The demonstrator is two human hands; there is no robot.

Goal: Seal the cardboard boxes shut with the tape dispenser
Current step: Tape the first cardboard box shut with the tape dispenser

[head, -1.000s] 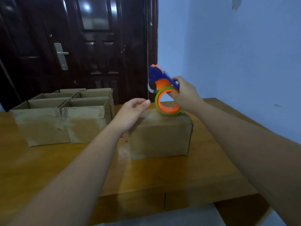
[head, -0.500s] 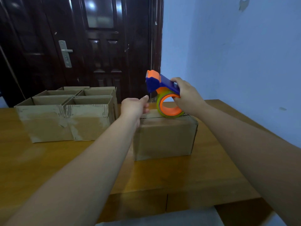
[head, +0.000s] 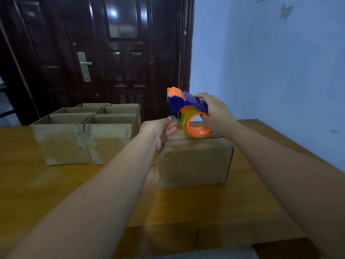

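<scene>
Up from its flat rest, the left hand (head: 158, 128) is pinching the clear tape end (head: 173, 119) under the blue-and-orange plastic tape dispenser (head: 183, 101), which the right hand (head: 217, 113) is gripping, roll resting on the closed brown cardboard box (head: 194, 163); sealing seems to be just starting, needing that end stuck down.

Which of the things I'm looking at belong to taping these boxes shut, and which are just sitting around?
In the job: tape dispenser, gripped by the right hand; tape end, pinched by the left hand; closed box under the dispenser; open boxes at the left.
Just there: table, door, door handle, blue wall.
</scene>
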